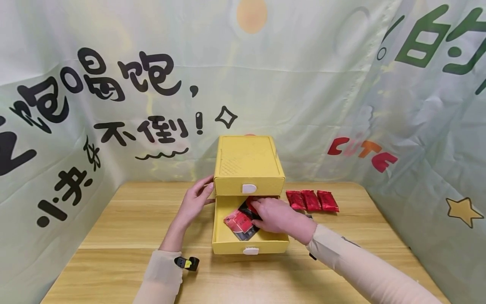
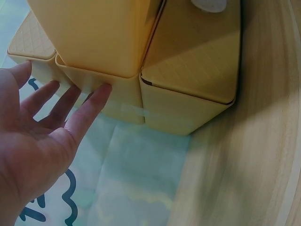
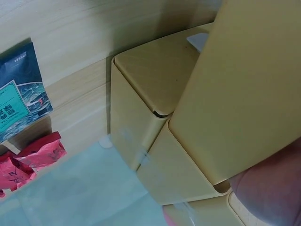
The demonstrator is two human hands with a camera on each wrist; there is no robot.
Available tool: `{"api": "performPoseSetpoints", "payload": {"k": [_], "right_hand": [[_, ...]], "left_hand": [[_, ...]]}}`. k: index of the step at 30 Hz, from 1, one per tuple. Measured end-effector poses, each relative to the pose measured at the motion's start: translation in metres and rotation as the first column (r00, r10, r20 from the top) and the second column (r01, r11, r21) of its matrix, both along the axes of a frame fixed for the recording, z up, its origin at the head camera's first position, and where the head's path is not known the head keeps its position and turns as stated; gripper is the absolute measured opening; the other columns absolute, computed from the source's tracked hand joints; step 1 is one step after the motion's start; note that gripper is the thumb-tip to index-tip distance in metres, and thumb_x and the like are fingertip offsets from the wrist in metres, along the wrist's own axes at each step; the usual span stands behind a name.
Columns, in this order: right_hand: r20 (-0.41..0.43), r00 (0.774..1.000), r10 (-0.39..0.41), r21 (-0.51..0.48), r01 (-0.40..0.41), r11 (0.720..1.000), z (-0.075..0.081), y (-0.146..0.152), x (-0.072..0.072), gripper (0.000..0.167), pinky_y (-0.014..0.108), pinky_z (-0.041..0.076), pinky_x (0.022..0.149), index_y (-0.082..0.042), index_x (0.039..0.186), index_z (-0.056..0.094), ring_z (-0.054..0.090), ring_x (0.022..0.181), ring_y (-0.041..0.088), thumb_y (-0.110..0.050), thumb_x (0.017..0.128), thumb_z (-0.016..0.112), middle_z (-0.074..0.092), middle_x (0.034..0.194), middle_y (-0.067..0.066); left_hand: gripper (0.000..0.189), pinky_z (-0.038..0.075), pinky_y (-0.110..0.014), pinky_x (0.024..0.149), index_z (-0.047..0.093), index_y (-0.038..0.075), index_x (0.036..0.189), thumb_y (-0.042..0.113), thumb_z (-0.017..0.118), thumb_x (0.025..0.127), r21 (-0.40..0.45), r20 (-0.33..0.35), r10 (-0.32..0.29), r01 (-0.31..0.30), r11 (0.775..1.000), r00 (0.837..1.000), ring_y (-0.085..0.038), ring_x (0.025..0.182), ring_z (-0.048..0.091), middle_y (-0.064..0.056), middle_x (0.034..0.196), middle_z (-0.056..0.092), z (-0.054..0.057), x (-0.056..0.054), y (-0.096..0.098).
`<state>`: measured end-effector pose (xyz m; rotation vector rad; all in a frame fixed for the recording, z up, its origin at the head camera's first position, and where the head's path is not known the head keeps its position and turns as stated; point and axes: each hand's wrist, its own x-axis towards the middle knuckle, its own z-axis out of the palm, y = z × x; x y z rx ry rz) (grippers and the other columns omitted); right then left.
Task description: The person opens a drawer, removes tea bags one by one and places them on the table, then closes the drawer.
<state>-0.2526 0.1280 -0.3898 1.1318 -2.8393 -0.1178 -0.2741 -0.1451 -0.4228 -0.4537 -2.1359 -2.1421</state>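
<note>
A yellow drawer box (image 1: 248,156) stands on the table with its middle drawer (image 1: 224,245) pulled out. Inside the drawer lies a red and black sachet (image 1: 241,223), and beside it a second black and red sachet (image 1: 247,207), partly covered. My right hand (image 1: 275,215) reaches into the drawer, fingers and thumb at the second sachet, gripping it; in the right wrist view only part of the hand (image 3: 273,188) shows, behind the drawer's side. With fingers extended, my left hand (image 2: 51,136) rests its fingertips against the left side of the box.
Several small red packets (image 1: 312,200) lie in a row right of the box. A dark blue pouch with a teal label (image 3: 19,94) lies near them, mostly hidden by the right arm in the head view. A printed cloth backdrop (image 1: 303,105) hangs behind the table.
</note>
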Motion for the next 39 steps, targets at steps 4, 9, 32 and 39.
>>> {"api": "performPoseSetpoints", "payload": {"k": [4,9,32,39], "right_hand": [[0.003,1.000,0.005,-0.019,-0.005,1.000,0.000,0.000,0.000,0.044,0.044,0.065,0.083,-0.002,0.119,0.067,0.072,0.093,0.028,-0.035,0.093,0.077,0.072,0.108,0.011],[-0.013,0.999,0.030,-0.080,-0.030,0.996,-0.002,0.002,0.001,0.037,0.044,0.065,0.080,-0.002,0.117,0.066,0.072,0.089,0.027,-0.030,0.093,0.074,0.072,0.103,0.009],[-0.208,0.975,0.076,-0.284,-0.135,0.949,-0.011,0.007,0.003,0.023,0.039,0.066,0.073,-0.005,0.114,0.074,0.074,0.091,0.021,-0.016,0.095,0.078,0.077,0.102,0.007],[-0.254,0.965,0.060,-0.329,-0.144,0.933,-0.004,0.013,0.009,0.023,0.038,0.066,0.072,-0.006,0.112,0.076,0.075,0.091,0.021,-0.006,0.089,0.078,0.078,0.102,0.006]], "left_hand": [[0.048,0.063,-0.049,0.095,0.048,0.002,0.154,0.019,0.057,0.109,-0.003,0.001,0.000,0.000,1.000,1.000,-0.038,0.136,0.051,-0.020,0.154,0.045,0.000,0.000,0.000],[0.048,0.063,-0.048,0.095,0.048,0.002,0.154,0.019,0.056,0.109,-0.004,0.000,-0.003,0.003,1.000,1.000,-0.038,0.136,0.051,-0.020,0.155,0.045,0.000,0.000,0.000],[0.048,0.064,-0.042,0.092,0.048,0.002,0.154,0.018,0.056,0.110,-0.009,-0.005,0.000,0.000,1.000,1.000,-0.038,0.135,0.052,-0.020,0.155,0.045,0.001,0.001,0.000],[0.048,0.064,-0.040,0.091,0.048,0.002,0.154,0.017,0.056,0.109,-0.003,-0.006,-0.002,0.002,1.000,1.000,-0.038,0.135,0.052,-0.020,0.155,0.045,0.000,0.000,0.000]]}}
